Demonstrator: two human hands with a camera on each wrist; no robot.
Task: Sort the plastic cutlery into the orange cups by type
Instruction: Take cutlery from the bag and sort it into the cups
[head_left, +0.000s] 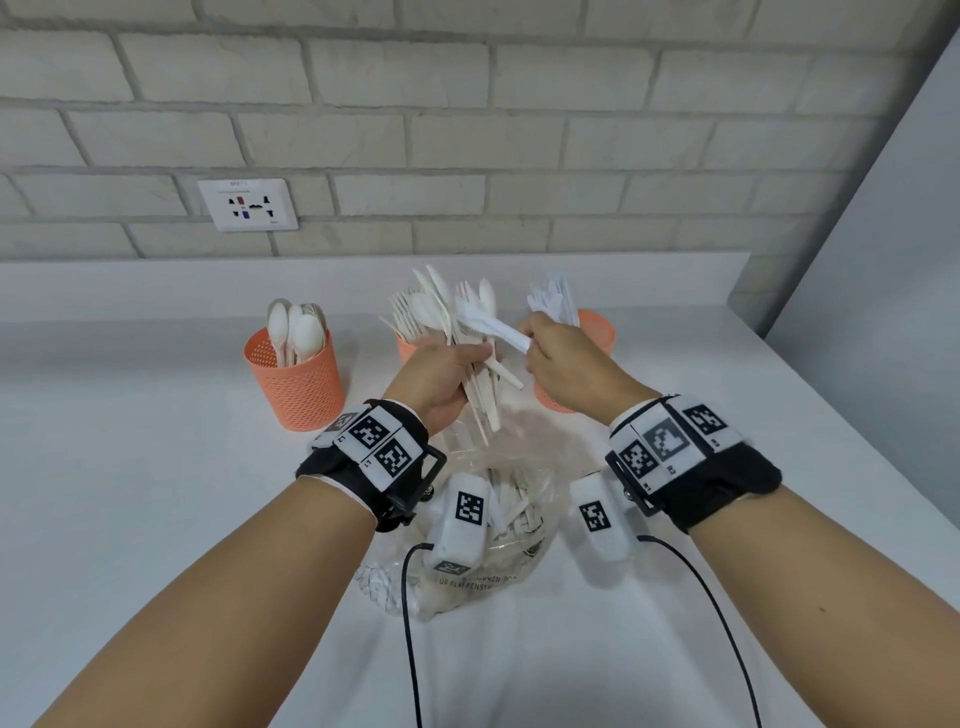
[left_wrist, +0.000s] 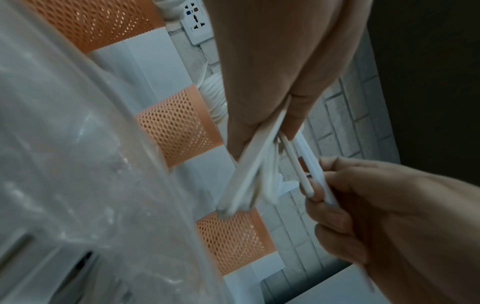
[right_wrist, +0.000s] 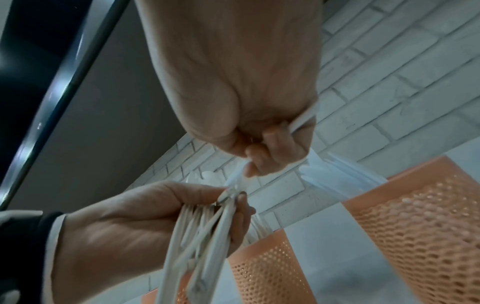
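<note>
My left hand (head_left: 467, 361) grips a fanned bunch of white plastic cutlery (head_left: 480, 395) by the handles, above the table. My right hand (head_left: 532, 345) pinches the handle of one white knife (head_left: 488, 326) that still lies across the bunch. Three orange mesh cups stand behind. The left cup (head_left: 296, 387) holds spoons. The middle cup (head_left: 408, 348), half hidden by my left hand, holds forks. The right cup (head_left: 597, 332), behind my right hand, holds knives. In the right wrist view my right hand (right_wrist: 257, 162) pinches the knife above the bunch (right_wrist: 197, 236).
A clear plastic bag (head_left: 498, 525) with more white cutlery lies on the white table (head_left: 156, 493) under my wrists. A brick wall with a socket plate (head_left: 248, 204) runs along the back. A grey panel (head_left: 883, 260) borders the table on the right.
</note>
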